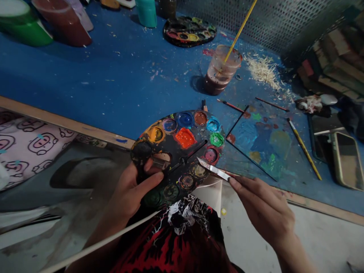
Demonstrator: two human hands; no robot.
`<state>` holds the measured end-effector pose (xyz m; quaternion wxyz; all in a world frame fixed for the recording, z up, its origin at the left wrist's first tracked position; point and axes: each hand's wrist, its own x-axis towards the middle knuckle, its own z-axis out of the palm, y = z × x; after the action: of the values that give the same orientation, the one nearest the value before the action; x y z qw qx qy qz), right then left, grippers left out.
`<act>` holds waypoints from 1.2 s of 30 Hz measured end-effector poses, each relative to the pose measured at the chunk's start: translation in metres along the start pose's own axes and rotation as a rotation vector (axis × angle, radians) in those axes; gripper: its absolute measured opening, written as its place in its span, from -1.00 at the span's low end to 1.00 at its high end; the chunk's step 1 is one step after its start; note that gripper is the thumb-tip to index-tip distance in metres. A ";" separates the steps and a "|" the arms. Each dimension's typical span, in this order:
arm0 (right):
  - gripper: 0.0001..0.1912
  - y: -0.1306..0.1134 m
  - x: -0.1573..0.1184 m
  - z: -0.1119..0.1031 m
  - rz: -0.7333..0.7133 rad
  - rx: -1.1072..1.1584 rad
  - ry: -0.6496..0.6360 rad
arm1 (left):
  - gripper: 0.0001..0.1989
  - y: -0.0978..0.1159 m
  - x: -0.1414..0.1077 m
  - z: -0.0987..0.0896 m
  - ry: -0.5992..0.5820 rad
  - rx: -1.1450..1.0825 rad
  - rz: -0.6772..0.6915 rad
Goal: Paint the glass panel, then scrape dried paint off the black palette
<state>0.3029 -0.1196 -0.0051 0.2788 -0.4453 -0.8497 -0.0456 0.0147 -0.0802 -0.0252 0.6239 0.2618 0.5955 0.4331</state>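
Observation:
My left hand (131, 193) grips a dark oval paint palette (167, 144), its thumb lying over the near left edge by the thumb hole. Round wells line the palette, several of them with wet paint. A thick patch of orange-red paint (185, 138) sits in its middle. Across the surface lies a thin black stick (196, 148). Between the fingers of my right hand (263, 208) is a knife (214, 169) with a pointed, paint-smeared metal blade. Its tip is over the palette's right side, near the lower wells; whether it touches I cannot tell.
On the blue table (119, 91) stand a cup of murky water (220, 74) with a yellow stick in it, a second palette (189, 32) and paint bottles (66, 22). Paintbrushes (304, 149), thin black sticks (253, 159), shavings (264, 70) and a phone (348, 161) lie right. A white cable (113, 237) crosses below.

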 end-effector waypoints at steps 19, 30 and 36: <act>-0.52 -0.010 0.000 -0.006 -0.019 -0.017 -0.073 | -0.55 -0.002 0.003 0.000 -0.007 -0.005 0.032; -0.36 -0.009 0.002 -0.010 0.015 -0.090 0.000 | -0.59 0.003 -0.001 0.003 -0.006 -0.054 0.041; -0.40 -0.010 0.002 -0.010 0.030 -0.072 0.001 | -0.55 0.001 0.002 0.004 -0.011 -0.083 0.057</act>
<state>0.2988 -0.1274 0.0056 0.2638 -0.4676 -0.8405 -0.0725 0.0178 -0.0772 -0.0249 0.6248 0.2548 0.5661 0.4736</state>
